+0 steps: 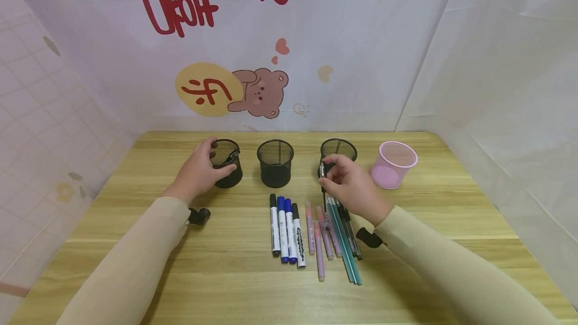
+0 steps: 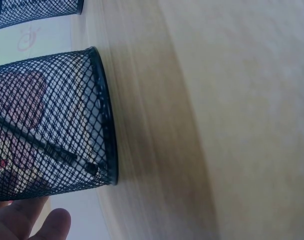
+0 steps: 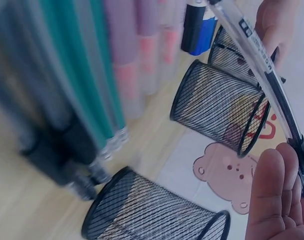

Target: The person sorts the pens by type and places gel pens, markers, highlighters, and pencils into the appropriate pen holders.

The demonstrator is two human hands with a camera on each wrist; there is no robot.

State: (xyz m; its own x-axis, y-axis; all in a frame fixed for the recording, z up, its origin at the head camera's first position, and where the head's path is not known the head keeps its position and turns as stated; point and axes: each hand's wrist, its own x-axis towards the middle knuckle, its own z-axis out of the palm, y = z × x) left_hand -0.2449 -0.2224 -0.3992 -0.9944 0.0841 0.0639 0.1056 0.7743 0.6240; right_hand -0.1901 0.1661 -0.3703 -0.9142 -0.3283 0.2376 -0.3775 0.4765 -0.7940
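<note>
Right hand [image 1: 354,187] around pen [image 1: 322,170] (clear)

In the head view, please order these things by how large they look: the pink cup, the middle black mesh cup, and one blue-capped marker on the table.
1. and 2. The pink cup and the middle black mesh cup look about alike, so I do not rank them; the pink cup is tilted.
3. The blue-capped marker is longest but much thinner, so it looks smallest.

I see bright, even light, soft shadows under the arms on the counter [image 1: 451,204], wide-angle bowing at edges, both wrist views blurred, pens [image 3: 67,75] out of focus
</note>
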